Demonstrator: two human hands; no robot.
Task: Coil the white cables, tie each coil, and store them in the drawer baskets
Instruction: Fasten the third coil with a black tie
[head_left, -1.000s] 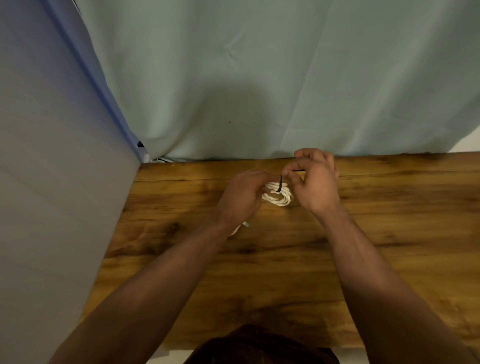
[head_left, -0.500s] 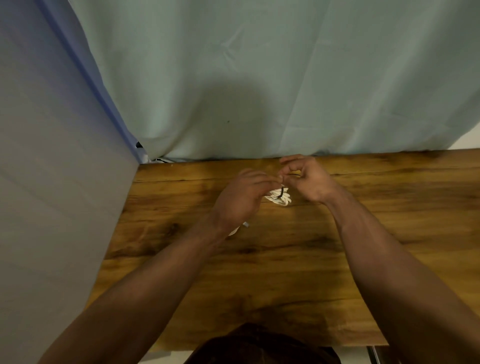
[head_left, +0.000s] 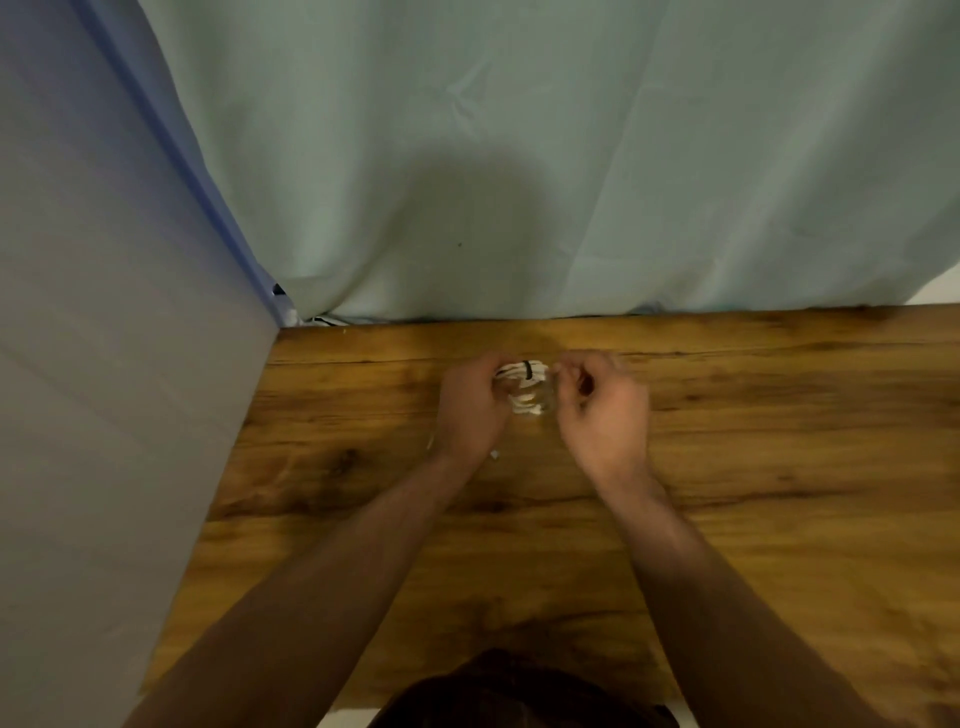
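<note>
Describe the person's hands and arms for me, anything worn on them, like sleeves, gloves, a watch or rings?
Both forearms are bare as far as the view shows: no sleeves reach them. The left hand and right hand wear no gloves. No watch or wristband shows at either wrist. Rings cannot be ruled out; the fingers are small and blurred.

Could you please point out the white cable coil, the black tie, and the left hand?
white cable coil (head_left: 525, 404): head view, on its lower loops.
black tie (head_left: 528, 370): head view, on the band.
left hand (head_left: 470, 410): head view, on its back.

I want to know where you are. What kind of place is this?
Probably a makeshift work spot set up for filming: a bare wooden table, a pale cloth curtain hung behind it, and a plain grey wall beside it.
</note>
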